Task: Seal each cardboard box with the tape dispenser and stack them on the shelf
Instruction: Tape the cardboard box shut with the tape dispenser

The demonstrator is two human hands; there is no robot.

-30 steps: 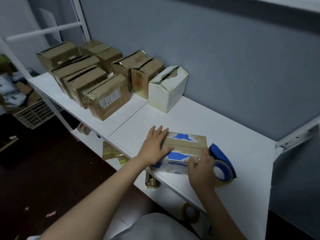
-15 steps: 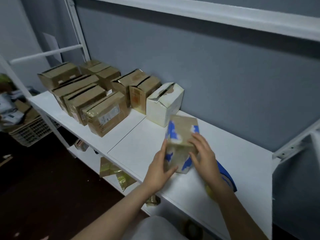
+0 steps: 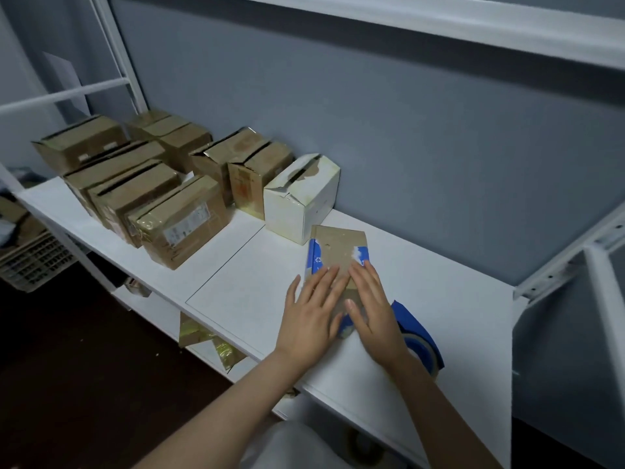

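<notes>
at ten o'clock on the shelf (image 3: 236,292) sits the cluster of brown boxes (image 3: 179,221), with the white box (image 3: 301,198) just right of them near the wall. half a second ago i had the small blue-and-brown box (image 3: 338,252) tipped up between my palms; now it lies flat at the centre, long side running toward twelve o'clock. my left hand (image 3: 311,313) rests on its near end, fingers (image 3: 324,282) spread wide and flat, gripping nothing. my right hand (image 3: 372,309) presses beside it, fingers likewise splayed and empty. at four o'clock the blue tape dispenser (image 3: 419,336) lies touching my right wrist, untouched. i judge the box is turned to a fresh face, so taping that seam comes next.
</notes>
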